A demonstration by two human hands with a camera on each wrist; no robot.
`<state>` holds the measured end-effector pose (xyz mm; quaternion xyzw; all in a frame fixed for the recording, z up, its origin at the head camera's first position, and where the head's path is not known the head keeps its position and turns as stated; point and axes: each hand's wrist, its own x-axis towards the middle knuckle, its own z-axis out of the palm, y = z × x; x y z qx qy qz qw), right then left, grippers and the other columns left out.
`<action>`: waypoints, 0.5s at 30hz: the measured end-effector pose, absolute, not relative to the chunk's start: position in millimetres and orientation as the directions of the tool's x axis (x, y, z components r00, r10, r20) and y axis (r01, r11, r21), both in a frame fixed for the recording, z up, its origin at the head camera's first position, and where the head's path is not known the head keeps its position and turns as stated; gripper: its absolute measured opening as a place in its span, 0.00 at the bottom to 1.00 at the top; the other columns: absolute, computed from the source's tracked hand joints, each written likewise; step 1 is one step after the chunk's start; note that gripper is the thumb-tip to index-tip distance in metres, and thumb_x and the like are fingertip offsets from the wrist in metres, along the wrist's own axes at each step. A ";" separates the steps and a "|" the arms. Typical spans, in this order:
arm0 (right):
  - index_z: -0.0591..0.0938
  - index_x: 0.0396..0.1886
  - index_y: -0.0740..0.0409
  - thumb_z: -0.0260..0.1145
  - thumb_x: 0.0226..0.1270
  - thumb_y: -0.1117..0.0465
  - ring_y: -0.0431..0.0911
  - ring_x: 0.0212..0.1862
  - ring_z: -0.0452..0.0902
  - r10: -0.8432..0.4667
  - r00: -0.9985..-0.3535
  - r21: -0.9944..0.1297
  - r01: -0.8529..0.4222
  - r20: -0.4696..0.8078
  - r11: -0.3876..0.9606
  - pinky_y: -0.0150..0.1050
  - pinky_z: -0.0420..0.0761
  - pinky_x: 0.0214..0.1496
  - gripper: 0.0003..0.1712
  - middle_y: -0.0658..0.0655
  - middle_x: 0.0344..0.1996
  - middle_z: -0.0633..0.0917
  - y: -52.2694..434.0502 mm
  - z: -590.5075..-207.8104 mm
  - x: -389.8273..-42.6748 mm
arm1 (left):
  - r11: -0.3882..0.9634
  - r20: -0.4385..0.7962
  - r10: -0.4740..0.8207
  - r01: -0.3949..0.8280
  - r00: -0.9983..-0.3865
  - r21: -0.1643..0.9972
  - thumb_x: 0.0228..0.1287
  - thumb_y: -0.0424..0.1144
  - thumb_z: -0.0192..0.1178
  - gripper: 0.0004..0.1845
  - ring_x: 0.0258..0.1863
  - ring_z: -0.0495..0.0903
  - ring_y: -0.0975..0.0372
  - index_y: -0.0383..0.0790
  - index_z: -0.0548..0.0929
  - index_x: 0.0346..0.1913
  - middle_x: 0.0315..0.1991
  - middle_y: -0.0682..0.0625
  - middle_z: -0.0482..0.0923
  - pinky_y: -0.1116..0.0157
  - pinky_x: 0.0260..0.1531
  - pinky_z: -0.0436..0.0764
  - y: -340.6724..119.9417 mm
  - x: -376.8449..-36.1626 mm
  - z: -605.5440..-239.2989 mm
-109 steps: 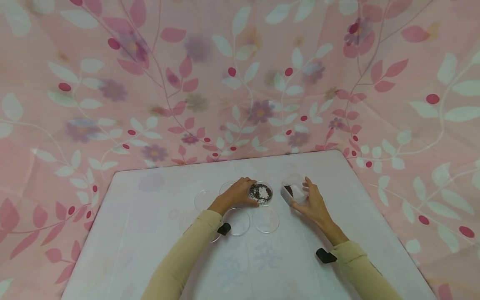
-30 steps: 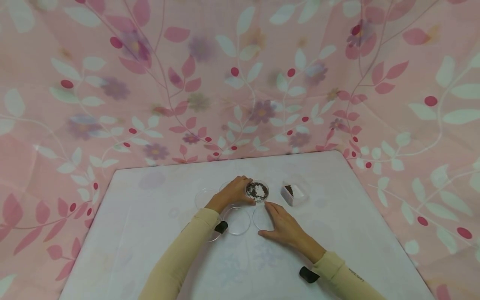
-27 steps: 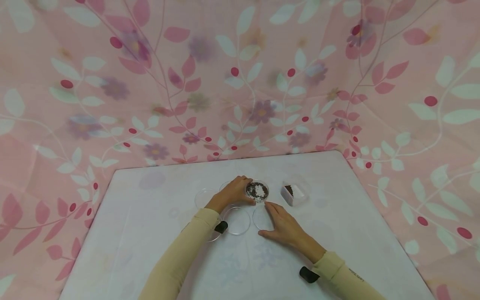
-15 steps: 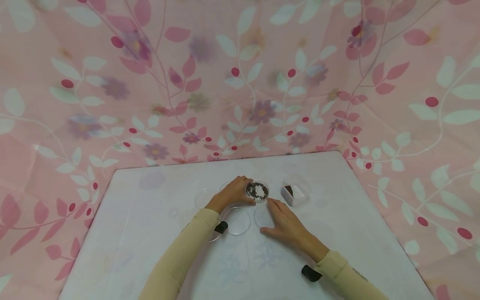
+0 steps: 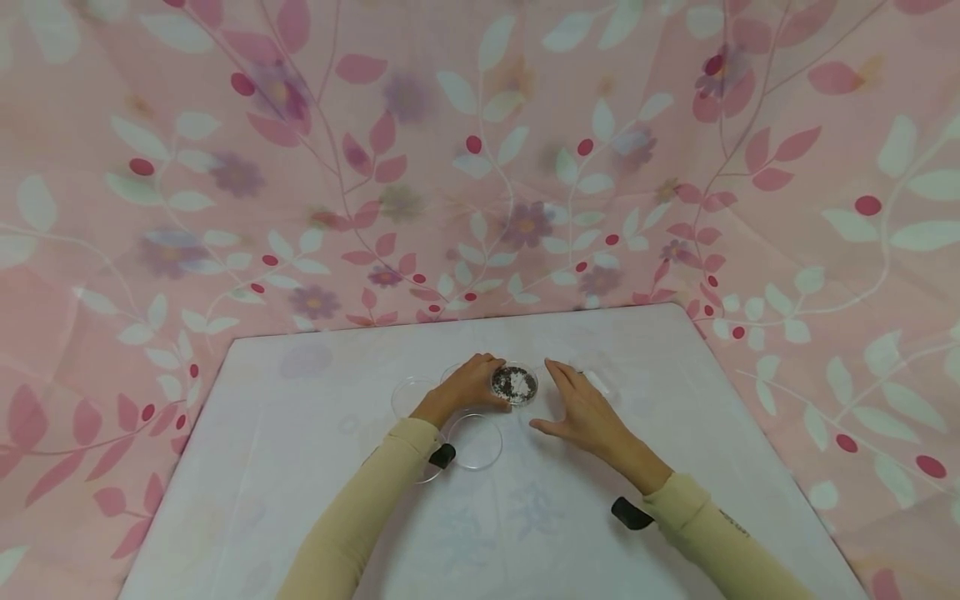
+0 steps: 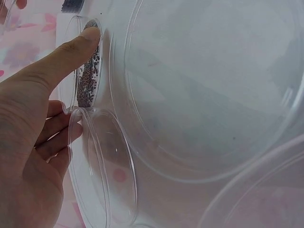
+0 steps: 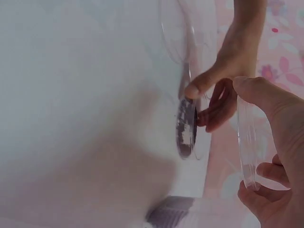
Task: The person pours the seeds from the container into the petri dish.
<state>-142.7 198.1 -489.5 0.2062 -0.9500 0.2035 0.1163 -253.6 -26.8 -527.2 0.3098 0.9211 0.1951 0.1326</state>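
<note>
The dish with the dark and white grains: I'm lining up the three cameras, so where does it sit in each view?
Head: grain dish at table centre, between the hands.
Left wrist: upper left, edge-on, under the left hand's thumb.
Right wrist: centre, edge-on, a dark and white strip.
Shared landmark: the left thumb on its rim, seen in all three.

A white table (image 5: 300, 467) with a faint, washed-out floral print fills the lower part of the head view, its far edge running straight across beyond the fingers. Behind and on both sides of it hangs a pink curtain (image 5: 225, 167), printed with white and rose leaves, red berries and dim purple flowers. The light is soft and even.
</note>
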 end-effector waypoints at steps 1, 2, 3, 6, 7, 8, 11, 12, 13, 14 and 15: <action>0.62 0.74 0.64 0.79 0.46 0.41 0.58 0.64 0.73 -0.345 -0.885 -0.339 -0.443 0.313 0.830 0.54 0.78 0.62 0.60 0.65 0.67 0.72 199.4 -488.3 -144.8 | 0.734 -0.127 0.621 0.517 -0.773 0.441 0.47 0.57 0.75 0.48 0.65 0.71 0.53 0.39 0.70 0.70 0.64 0.44 0.73 0.55 0.69 0.70 -26.9 -253.7 -527.6; 0.63 0.73 0.64 0.80 0.46 0.42 0.59 0.64 0.73 -0.345 -0.882 -0.335 -0.446 0.319 0.830 0.54 0.78 0.61 0.60 0.65 0.66 0.72 200.9 -487.4 -147.0 | 0.734 -0.126 0.621 0.517 -0.774 0.440 0.48 0.57 0.75 0.48 0.65 0.71 0.53 0.39 0.70 0.70 0.64 0.44 0.73 0.55 0.69 0.70 -27.0 -253.9 -528.1; 0.63 0.73 0.64 0.80 0.45 0.42 0.59 0.63 0.73 -0.345 -0.882 -0.332 -0.446 0.323 0.831 0.54 0.79 0.61 0.60 0.65 0.66 0.72 202.2 -486.5 -149.2 | 0.735 -0.129 0.620 0.516 -0.774 0.440 0.48 0.58 0.75 0.48 0.65 0.71 0.53 0.39 0.70 0.70 0.64 0.44 0.73 0.55 0.69 0.70 -27.2 -254.2 -528.7; 0.63 0.73 0.64 0.80 0.46 0.43 0.59 0.63 0.72 -0.342 -0.884 -0.322 -0.440 0.320 0.838 0.55 0.78 0.62 0.60 0.65 0.67 0.72 206.3 -483.8 -156.1 | 0.735 -0.126 0.622 0.520 -0.773 0.435 0.47 0.58 0.75 0.48 0.64 0.71 0.53 0.39 0.70 0.69 0.64 0.44 0.74 0.56 0.69 0.70 -27.3 -254.4 -529.6; 0.62 0.73 0.64 0.80 0.46 0.42 0.60 0.63 0.72 -0.343 -0.884 -0.314 -0.440 0.318 0.841 0.55 0.77 0.62 0.60 0.65 0.67 0.72 207.7 -483.0 -158.3 | 0.733 -0.124 0.624 0.522 -0.772 0.435 0.47 0.58 0.75 0.48 0.64 0.71 0.53 0.39 0.70 0.69 0.64 0.44 0.74 0.56 0.69 0.70 -27.2 -254.3 -529.5; 0.62 0.73 0.64 0.79 0.47 0.42 0.59 0.63 0.71 -0.341 -0.887 -0.304 -0.432 0.310 0.849 0.55 0.77 0.62 0.60 0.65 0.67 0.72 209.2 -482.4 -160.5 | 0.732 -0.122 0.624 0.524 -0.772 0.435 0.47 0.58 0.75 0.48 0.64 0.71 0.53 0.39 0.70 0.69 0.63 0.44 0.74 0.56 0.69 0.70 -27.2 -254.1 -529.4; 0.61 0.74 0.64 0.79 0.48 0.42 0.60 0.64 0.70 -0.338 -0.893 -0.295 -0.423 0.297 0.857 0.56 0.77 0.62 0.60 0.66 0.67 0.71 212.8 -480.2 -166.1 | 0.732 -0.119 0.623 0.522 -0.773 0.438 0.46 0.58 0.76 0.49 0.64 0.71 0.53 0.38 0.70 0.69 0.63 0.44 0.74 0.57 0.69 0.70 -27.0 -253.5 -528.7; 0.60 0.74 0.64 0.78 0.48 0.42 0.60 0.64 0.70 -0.337 -0.895 -0.288 -0.419 0.292 0.861 0.56 0.77 0.62 0.60 0.66 0.67 0.71 214.0 -479.8 -167.7 | 0.734 -0.123 0.620 0.518 -0.774 0.439 0.46 0.58 0.76 0.49 0.64 0.71 0.54 0.38 0.70 0.69 0.63 0.44 0.74 0.57 0.69 0.69 -26.9 -253.2 -528.2; 0.60 0.75 0.64 0.78 0.48 0.42 0.61 0.65 0.69 -0.336 -0.897 -0.285 -0.415 0.287 0.864 0.57 0.77 0.61 0.60 0.66 0.68 0.70 215.2 -479.4 -169.3 | 0.737 -0.128 0.617 0.514 -0.776 0.438 0.46 0.58 0.76 0.49 0.64 0.71 0.54 0.39 0.70 0.70 0.64 0.45 0.74 0.57 0.70 0.69 -26.9 -253.0 -528.1; 0.60 0.75 0.63 0.78 0.48 0.42 0.61 0.65 0.68 -0.334 -0.900 -0.280 -0.409 0.279 0.868 0.57 0.78 0.61 0.60 0.66 0.68 0.70 216.4 -479.2 -170.9 | 0.741 -0.131 0.614 0.511 -0.779 0.435 0.46 0.58 0.76 0.49 0.65 0.71 0.54 0.39 0.69 0.70 0.64 0.45 0.73 0.57 0.70 0.69 -26.9 -253.0 -528.3; 0.59 0.75 0.63 0.79 0.48 0.43 0.61 0.65 0.68 -0.335 -0.901 -0.277 -0.408 0.276 0.870 0.57 0.78 0.60 0.60 0.66 0.68 0.70 217.5 -479.1 -172.3 | 0.745 -0.134 0.610 0.507 -0.781 0.434 0.46 0.58 0.75 0.49 0.65 0.70 0.54 0.40 0.69 0.70 0.64 0.45 0.73 0.58 0.70 0.69 -26.9 -252.9 -528.3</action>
